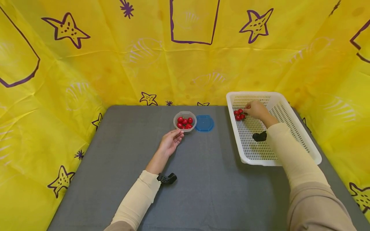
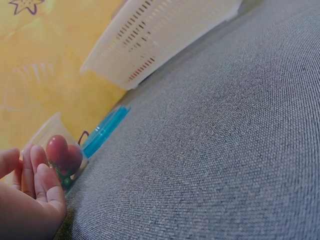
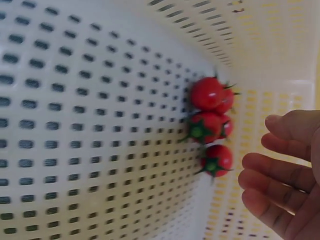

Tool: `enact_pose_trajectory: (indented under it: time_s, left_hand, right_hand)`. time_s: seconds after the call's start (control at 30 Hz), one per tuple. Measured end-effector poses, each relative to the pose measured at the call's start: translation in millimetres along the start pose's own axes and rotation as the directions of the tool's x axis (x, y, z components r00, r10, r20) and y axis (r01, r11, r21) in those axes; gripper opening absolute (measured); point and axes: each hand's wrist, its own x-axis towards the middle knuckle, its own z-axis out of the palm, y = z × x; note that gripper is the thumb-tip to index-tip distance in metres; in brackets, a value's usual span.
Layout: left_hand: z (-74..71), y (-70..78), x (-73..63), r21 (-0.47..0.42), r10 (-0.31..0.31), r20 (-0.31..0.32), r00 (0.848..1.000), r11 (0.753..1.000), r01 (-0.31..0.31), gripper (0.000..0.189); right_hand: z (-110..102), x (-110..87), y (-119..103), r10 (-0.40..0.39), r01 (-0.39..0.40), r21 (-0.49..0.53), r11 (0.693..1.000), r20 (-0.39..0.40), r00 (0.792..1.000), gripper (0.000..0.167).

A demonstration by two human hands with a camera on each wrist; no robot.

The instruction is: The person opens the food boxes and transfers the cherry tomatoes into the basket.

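5 visible red tomatoes with spiky green calyxes lie clustered at the 10 o'clock side of an upright white slotted basket. Toward 9 o'clock from it, a clear, open-topped container stands upright, holding more glossy red tomatoes.

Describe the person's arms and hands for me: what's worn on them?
The left hand and right hand are bare, without gloves. Both forearms wear long cream sleeves, with taupe cloth higher up. A small black device sits at each cuff, the left one's band apparently perforated. No cables or lettering show.
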Motion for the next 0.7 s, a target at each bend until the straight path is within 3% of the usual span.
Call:
enact_pose_trajectory:
  time_s: [0.4, 0.7]
  left_hand:
    - [-0.4, -0.6, -1.3, -0.009, 0.007, -0.009, 1.0, 1.0, -0.007, 0.012]
    - [1.0, -0.4, -0.8, -0.022, 0.011, -0.006, 1.0, 1.0, -0.011, 0.014]
  right_hand:
    - [-21.5, 6.7, -38.0, -0.08, 0.08, 0.011, 0.997, -0.064, 0.995, 0.033]
    - [-28.3, 11.0, -72.5, -0.13, 0.131, 0.028, 0.991, -0.06, 0.99, 0.033]
